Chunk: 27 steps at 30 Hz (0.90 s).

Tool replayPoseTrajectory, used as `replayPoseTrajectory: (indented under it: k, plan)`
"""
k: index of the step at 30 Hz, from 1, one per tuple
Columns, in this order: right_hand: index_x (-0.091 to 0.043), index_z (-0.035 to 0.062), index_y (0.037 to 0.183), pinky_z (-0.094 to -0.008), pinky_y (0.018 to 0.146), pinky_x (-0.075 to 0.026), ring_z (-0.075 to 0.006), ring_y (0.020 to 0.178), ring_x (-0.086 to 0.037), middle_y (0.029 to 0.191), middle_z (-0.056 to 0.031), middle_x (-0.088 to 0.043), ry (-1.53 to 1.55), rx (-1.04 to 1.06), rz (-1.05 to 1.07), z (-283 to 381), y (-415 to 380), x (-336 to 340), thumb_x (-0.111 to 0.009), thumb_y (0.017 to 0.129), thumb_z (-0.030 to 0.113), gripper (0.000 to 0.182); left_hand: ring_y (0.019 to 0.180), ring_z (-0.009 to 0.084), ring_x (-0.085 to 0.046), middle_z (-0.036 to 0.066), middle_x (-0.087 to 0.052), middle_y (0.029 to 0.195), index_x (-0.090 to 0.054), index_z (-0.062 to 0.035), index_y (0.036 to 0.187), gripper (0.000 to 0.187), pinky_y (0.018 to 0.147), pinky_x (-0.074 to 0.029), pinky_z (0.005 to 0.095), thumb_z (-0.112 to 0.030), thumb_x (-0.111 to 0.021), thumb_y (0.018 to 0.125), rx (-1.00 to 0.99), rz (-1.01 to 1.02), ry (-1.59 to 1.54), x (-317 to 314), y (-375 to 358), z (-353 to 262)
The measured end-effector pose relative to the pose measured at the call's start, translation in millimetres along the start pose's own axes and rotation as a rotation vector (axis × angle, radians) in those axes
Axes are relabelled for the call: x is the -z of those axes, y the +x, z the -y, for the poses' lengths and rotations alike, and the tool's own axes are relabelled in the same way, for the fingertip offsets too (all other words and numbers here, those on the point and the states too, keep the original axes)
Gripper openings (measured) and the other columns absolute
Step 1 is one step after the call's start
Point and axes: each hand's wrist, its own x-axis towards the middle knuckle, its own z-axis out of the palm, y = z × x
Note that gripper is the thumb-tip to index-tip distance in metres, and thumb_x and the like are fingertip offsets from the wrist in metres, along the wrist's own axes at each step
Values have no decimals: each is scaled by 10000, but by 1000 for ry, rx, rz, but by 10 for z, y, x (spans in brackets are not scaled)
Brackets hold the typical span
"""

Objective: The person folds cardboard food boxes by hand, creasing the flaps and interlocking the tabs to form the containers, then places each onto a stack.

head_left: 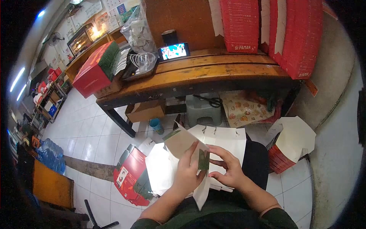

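Observation:
A partly folded cardboard food box (178, 144), pale inside with green printed patches, is held upright between my two hands over my lap. My left hand (187, 171) grips its near left panel, fingers pointing up along the board. On the other side, my right hand (228, 168) pinches the edge with thumb and fingers. White flat box blanks (234, 142) lie on my lap beneath it. Left of my knees sit red and green printed boxes (131, 175). A stack of nested open boxes (297, 137), red outside and white inside, stands at the right.
Ahead is a wooden bench (213, 72) with a lit phone (173, 51), a dark tray (143, 72), a red carton (95, 70) and tall red box stacks (240, 26). Below it are a grey stool (202, 110) with scissors (209, 100), a brown carton (146, 111) and a blue cup (156, 125).

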Motion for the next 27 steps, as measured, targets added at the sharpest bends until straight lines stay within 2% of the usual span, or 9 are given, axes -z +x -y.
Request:
replayPoseTrajectory:
  k: [7,10,13,14,17,18,21,22,27]
  plan:
    - [-604,32,1277,-446,1044,-516,-342,1281,-562,1426,-207,-499,-143,37,-22,48,-12,-43,-892,734,195,635,1247,395,-535,218,-441,1453,-578,-66,1283,579,1010,-473,478,-57,-751,731,-15,12,-146,104,69,-10]
    - [-635,49,1230,-466,1042,-506,-405,1299,-542,1409,-227,-519,-450,257,-10,161,-18,-51,-864,742,116,542,1243,319,-555,149,-444,1474,-476,-105,1392,590,1007,-478,445,-232,-725,872,512,-131,-1193,-47,-63,56]
    - [-648,64,1191,-492,1034,-500,-451,1314,-515,1426,-244,-507,-608,518,133,177,30,6,-825,743,44,482,1300,346,-534,158,-472,1477,-354,-71,1495,693,1057,-472,480,-550,-462,1007,405,-98,-1392,155,-132,92]
    - [-624,85,1221,-548,1070,-452,-468,1344,-478,1444,-242,-498,-666,534,189,186,10,26,-813,742,50,517,1289,348,-548,190,-539,1410,-401,-22,1457,539,1058,-484,501,-337,-508,1033,324,-129,-1672,191,-92,94]
    - [-593,104,1273,-595,1096,-393,-484,1383,-424,1464,-245,-483,-246,535,174,132,16,141,-822,744,89,577,1227,355,-597,219,-586,1338,-462,40,1385,420,1047,-499,508,-119,-541,1004,516,-228,-1393,358,43,-191]
    - [-522,125,1343,-554,1142,-339,-454,1427,-376,1495,-258,-447,47,444,179,101,-1,154,-795,793,82,615,1173,345,-629,232,-612,1282,-499,77,1322,366,1022,-520,507,32,-530,960,588,-273,-1541,345,23,-177]
    - [-446,91,1369,-505,1103,-405,-416,1368,-462,1469,-290,-457,647,248,-80,66,-108,-27,-766,828,69,629,1181,302,-618,165,-612,1303,-524,24,1326,347,1023,-507,476,34,-526,979,483,-247,-1479,225,9,-172]
    - [-506,85,1354,-453,1071,-448,-397,1303,-529,1464,-272,-471,592,182,-173,86,-116,-44,-789,814,95,609,1171,330,-626,205,-622,1269,-543,52,1288,315,1018,-523,499,18,-513,976,522,-273,-1405,175,-36,-125]
    - [-680,109,1251,-408,1019,-512,-366,1225,-586,1364,-218,-548,-349,244,-13,403,-39,171,-839,761,135,516,1206,294,-602,157,-597,1324,-537,15,1313,318,1035,-517,457,29,-500,998,421,-173,-1325,126,-87,-97]
